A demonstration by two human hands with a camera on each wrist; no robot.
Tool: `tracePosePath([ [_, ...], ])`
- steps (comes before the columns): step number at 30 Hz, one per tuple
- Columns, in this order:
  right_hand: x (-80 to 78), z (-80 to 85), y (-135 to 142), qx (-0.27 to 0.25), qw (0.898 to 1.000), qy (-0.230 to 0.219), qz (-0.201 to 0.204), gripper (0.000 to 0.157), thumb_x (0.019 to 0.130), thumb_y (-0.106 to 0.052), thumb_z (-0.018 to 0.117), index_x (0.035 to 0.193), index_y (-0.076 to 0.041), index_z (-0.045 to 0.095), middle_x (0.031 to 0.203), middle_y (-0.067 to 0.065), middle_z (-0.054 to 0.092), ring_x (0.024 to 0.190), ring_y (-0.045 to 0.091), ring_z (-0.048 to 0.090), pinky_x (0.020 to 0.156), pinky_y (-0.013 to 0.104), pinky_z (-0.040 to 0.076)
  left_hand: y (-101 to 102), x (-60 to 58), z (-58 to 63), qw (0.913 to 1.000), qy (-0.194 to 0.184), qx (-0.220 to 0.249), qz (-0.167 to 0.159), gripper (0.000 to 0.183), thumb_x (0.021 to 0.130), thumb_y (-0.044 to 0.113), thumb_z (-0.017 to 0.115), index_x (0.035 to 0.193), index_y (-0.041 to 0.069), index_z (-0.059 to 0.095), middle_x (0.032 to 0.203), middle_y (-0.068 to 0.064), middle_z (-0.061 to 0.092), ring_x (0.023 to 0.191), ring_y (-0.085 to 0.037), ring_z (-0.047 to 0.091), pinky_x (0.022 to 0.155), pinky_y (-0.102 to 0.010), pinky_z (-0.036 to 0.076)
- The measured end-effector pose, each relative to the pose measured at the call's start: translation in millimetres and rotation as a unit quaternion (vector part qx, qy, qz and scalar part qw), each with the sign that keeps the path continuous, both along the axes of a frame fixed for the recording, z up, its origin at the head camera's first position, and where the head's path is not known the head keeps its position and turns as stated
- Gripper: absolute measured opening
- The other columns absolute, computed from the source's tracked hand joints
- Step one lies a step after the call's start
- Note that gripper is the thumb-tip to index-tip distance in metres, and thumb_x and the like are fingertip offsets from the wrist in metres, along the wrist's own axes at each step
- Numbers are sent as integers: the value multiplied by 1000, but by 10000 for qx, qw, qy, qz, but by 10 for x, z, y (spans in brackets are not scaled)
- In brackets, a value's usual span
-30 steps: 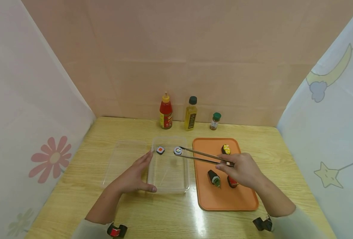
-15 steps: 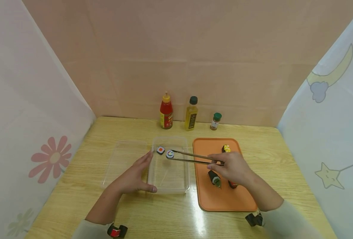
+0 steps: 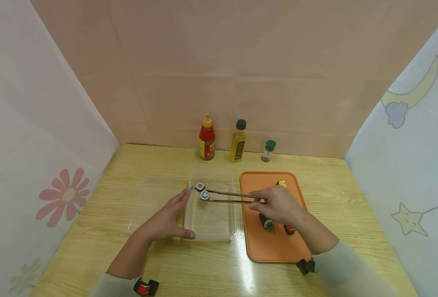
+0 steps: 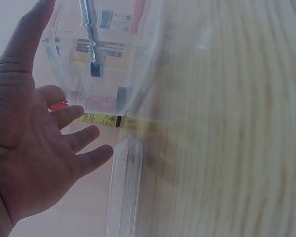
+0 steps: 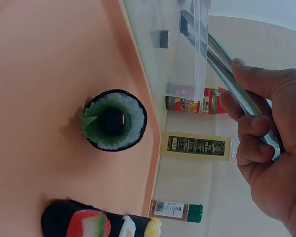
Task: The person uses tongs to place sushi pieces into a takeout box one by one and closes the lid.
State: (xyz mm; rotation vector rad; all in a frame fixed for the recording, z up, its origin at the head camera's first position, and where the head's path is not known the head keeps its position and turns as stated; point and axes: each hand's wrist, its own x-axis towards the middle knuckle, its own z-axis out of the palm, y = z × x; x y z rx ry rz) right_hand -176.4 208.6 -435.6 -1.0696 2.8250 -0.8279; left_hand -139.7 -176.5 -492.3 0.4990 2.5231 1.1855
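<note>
My right hand (image 3: 280,202) grips metal tongs (image 3: 237,194) that reach left over the clear plastic container (image 3: 210,238). Between the tong tips is a round sushi roll (image 3: 204,195) with a pale rim and coloured centre. It hangs inside the container's outline, just in front of another sushi roll (image 3: 199,186) with an orange centre. At the container's left wall my left hand (image 3: 163,222) has its fingers and thumb spread, the fingertips right at the side. In the right wrist view, thumb and curled fingers wrap the tongs' handle end.
An orange tray (image 3: 274,252) on the right holds a hand roll (image 3: 266,222), a red-topped sushi (image 3: 289,229) and a yellow-topped one (image 3: 282,184). A clear lid (image 3: 154,198) lies left. Behind stand a red sauce bottle (image 3: 207,142), an oil bottle (image 3: 238,142) and a spice jar (image 3: 268,151).
My right hand has moved left with the tongs, carrying the round sushi roll from the container's right part to beside the orange-centred roll. My left hand has stayed in place.
</note>
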Motion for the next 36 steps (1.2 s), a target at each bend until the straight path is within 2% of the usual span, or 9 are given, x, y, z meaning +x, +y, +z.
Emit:
tracePosePath([
  [5, -52, 0, -58, 128, 9998, -110, 68, 35, 96, -27, 77, 125, -7, 76, 91, -5, 77, 46, -5, 44, 46, 22, 40, -7, -11, -15, 10000, 59, -7, -59, 138, 64, 51, 97, 168, 18, 14, 175, 5, 4, 159, -34, 6, 120, -65, 22],
  [12, -135, 46, -135, 218, 9992, -193, 269, 33, 96, -25, 77, 124, -9, 77, 94, -3, 78, 61, -7, 59, 55, 22, 49, -8, -12, -17, 9999, 82, -53, -75, 137, 65, 52, 97, 168, 19, 13, 175, 5, 4, 159, -35, 6, 120, -65, 22],
  [16, -196, 66, -176, 268, 9985, -263, 391, 30, 96, -24, 77, 122, -10, 78, 96, 0, 79, 63, -6, 63, 56, 22, 51, -9, -11, -17, 9999, 85, -73, -72, 138, 64, 54, 96, 168, 20, 13, 175, 5, 4, 159, -34, 6, 120, -65, 23],
  [23, -286, 81, -251, 446, 9969, 66, 642, 30, 93, -23, 80, 117, -7, 79, 94, -1, 79, 72, 2, 70, 62, 25, 56, 1, -6, -10, 9999, 63, -65, -59, 136, 65, 49, 98, 168, 23, 13, 175, 5, 4, 159, -34, 6, 120, -65, 22],
  [36, -331, 127, -352, 885, 9941, 62, 617, 30, 93, -27, 80, 117, -8, 79, 93, -2, 79, 77, 10, 72, 71, 33, 59, 22, 7, 21, 9999, 35, -154, 23, 137, 64, 47, 99, 168, 24, 13, 174, 7, 4, 159, -32, 7, 120, -63, 23],
])
